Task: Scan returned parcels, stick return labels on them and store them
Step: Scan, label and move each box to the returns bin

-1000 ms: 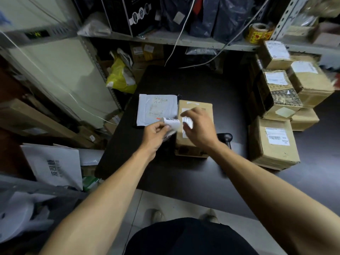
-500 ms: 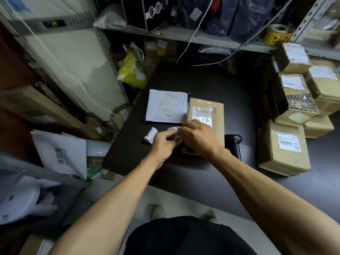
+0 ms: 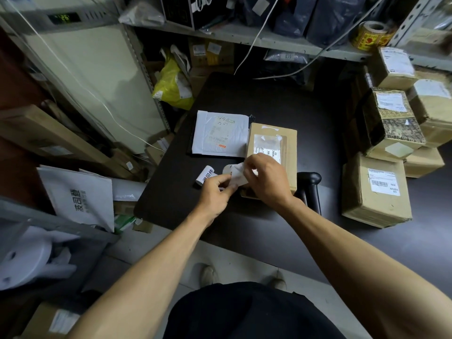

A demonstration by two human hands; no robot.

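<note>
We see both hands pinching 1 white label: left hand, right hand. The cardboard box lies just right.

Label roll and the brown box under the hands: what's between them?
Head view: the left hand and the white label strip it pinches with the right hand lie between the label roll and the brown box.
</note>
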